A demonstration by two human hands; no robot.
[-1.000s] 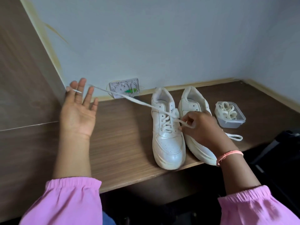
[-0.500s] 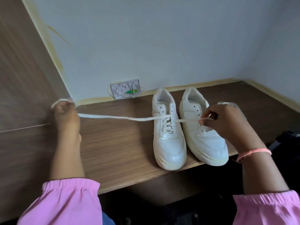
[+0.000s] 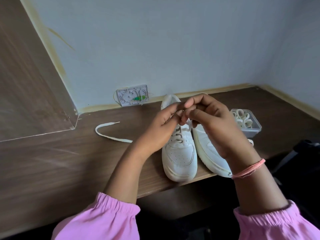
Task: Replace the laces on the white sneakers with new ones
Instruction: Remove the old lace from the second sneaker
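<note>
Two white sneakers stand side by side on the brown wooden table. The left sneaker is partly laced; the right sneaker is largely hidden by my right arm. Both hands meet above the left sneaker's upper eyelets. My right hand pinches the white lace just above the shoe. My left hand has its fingers curled against the right hand's fingertips at the same lace. The lace's loose end lies curved on the table to the left.
A clear plastic box with coiled white laces stands right of the sneakers. A white wall plate with a green part sits at the wall base. The sneaker toes reach the table's front edge. A wooden side panel rises at left.
My left hand has let the long lace end drop onto the table and come in from the far left to meet the right hand over the left sneaker.
</note>
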